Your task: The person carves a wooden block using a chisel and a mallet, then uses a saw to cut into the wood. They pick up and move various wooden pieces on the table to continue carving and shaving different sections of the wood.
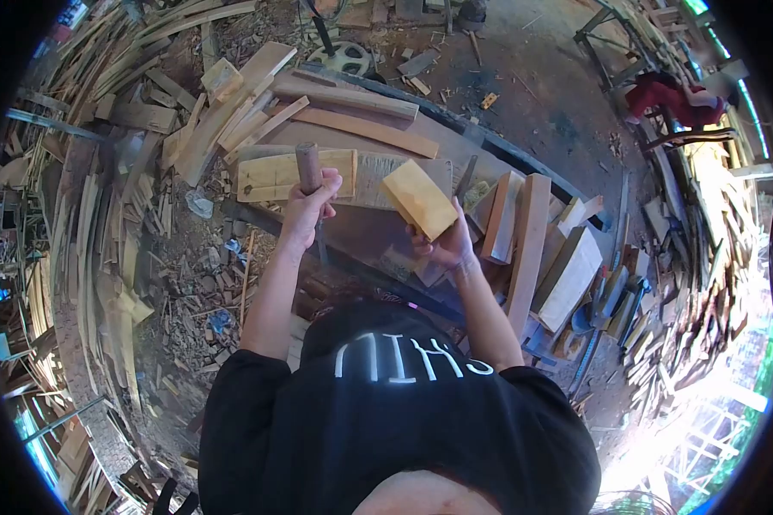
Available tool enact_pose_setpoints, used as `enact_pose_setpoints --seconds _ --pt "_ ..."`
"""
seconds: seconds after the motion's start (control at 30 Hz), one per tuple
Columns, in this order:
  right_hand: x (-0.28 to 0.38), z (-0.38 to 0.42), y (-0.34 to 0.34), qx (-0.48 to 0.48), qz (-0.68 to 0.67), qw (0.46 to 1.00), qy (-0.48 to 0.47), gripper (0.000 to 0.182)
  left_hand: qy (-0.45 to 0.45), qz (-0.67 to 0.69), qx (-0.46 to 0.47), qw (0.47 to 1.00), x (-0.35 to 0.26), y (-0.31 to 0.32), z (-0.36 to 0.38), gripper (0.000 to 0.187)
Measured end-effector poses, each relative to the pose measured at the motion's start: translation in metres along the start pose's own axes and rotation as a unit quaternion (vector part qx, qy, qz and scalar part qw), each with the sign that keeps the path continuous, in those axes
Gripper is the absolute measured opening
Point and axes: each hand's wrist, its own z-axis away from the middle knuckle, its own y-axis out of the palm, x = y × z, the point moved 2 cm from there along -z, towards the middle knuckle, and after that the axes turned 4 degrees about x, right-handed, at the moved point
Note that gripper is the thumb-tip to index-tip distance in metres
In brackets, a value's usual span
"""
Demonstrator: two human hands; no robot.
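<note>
My left hand (312,206) is closed round a dark brown, round wooden handle (307,163), its blunt top end pointing up. What the lower end of the handle carries is not clear. In my right hand (449,245) is a rectangular yellowish wood block (421,199), gripped from below and tilted, with its broad face up. Behind both hands lies a pale board (266,178) on a workbench, beside a greyish wood piece (369,176). The block is apart from the handle.
Long planks (352,129) lie across the back of the bench. Squared timbers (528,249) lean at the right, near blue-handled tools (614,300). Offcuts and chips (202,300) cover the ground at left. A person in red (678,99) sits at the far right.
</note>
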Motion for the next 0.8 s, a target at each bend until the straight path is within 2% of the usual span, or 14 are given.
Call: enact_pose_setpoints --seconds 0.07,0.1,0.17,0.2,0.23,0.3,0.37,0.47,0.5,0.57,0.6,0.67,0.77,0.8 --pt "0.013 -0.014 -0.008 -0.110 0.076 0.988 0.081 0.083 -0.007 0.005 0.000 1.000 0.002 -0.005 -0.003 0.036" --pt "0.022 -0.023 -0.004 -0.108 0.071 0.988 0.080 0.083 -0.009 0.000 0.000 1.000 0.002 -0.007 -0.004 0.036" --pt "0.039 -0.037 0.011 -0.207 0.280 0.918 0.190 0.088 -0.007 -0.009 0.000 1.000 0.000 -0.012 -0.006 0.032" --pt "0.045 -0.045 0.021 -0.218 0.350 0.884 0.220 0.091 -0.008 -0.014 0.004 1.000 0.001 -0.015 -0.008 0.032" --pt "0.051 -0.054 0.023 -0.218 0.346 0.887 0.215 0.091 -0.007 -0.009 -0.006 1.000 0.003 -0.018 -0.010 0.032" --pt "0.069 -0.072 0.024 -0.282 0.446 0.815 0.241 0.089 -0.006 -0.004 -0.012 1.000 0.004 -0.022 -0.012 0.032" --pt "0.086 -0.087 0.016 -0.253 0.475 0.809 0.235 0.082 -0.015 -0.004 -0.023 1.000 0.004 -0.028 -0.012 0.032" --pt "0.087 -0.102 0.028 -0.325 0.645 0.680 0.123 0.067 -0.022 -0.001 -0.021 1.000 0.012 -0.038 -0.018 0.032" --pt "0.084 -0.101 0.033 -0.325 0.646 0.679 0.125 0.067 -0.024 0.001 -0.023 0.999 0.011 -0.039 -0.019 0.032" --pt "0.083 -0.100 0.045 -0.309 0.675 0.670 0.001 0.062 -0.028 0.001 -0.021 0.999 0.009 -0.038 -0.020 0.031" --pt "0.084 -0.100 0.035 -0.310 0.676 0.668 0.003 0.062 -0.030 0.004 -0.021 0.999 0.009 -0.039 -0.022 0.031" --pt "0.094 -0.094 0.006 -0.297 0.737 0.591 -0.140 0.053 -0.017 0.018 -0.011 1.000 0.009 -0.036 -0.026 0.031" --pt "0.086 -0.063 -0.005 -0.325 0.741 0.579 -0.101 0.047 -0.026 0.041 0.002 0.999 0.008 -0.024 -0.030 0.032" --pt "0.074 -0.051 -0.002 -0.339 0.758 0.533 -0.165 0.042 -0.026 0.043 0.006 0.999 0.005 -0.016 -0.030 0.032"
